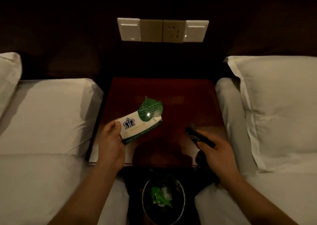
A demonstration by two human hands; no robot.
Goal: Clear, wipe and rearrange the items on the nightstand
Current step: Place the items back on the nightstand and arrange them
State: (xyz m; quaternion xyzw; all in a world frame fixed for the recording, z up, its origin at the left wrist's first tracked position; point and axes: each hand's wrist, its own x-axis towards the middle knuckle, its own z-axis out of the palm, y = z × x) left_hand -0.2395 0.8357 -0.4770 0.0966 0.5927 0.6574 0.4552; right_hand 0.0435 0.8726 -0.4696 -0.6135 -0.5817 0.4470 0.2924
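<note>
left hand grips card stack with leaf card | right hand grips dark object | desk bare: lift both well clear before wiping, keep cards level

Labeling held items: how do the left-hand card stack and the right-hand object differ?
The card stack is pale with a crown logo and a green leaf card on top; the dark object is black, detail unreadable. The stack is flat and broad; the object is slim and elongated. The left hand pinches the stack's edge; the right hand wraps the object. Both are held above the nightstand.
</note>
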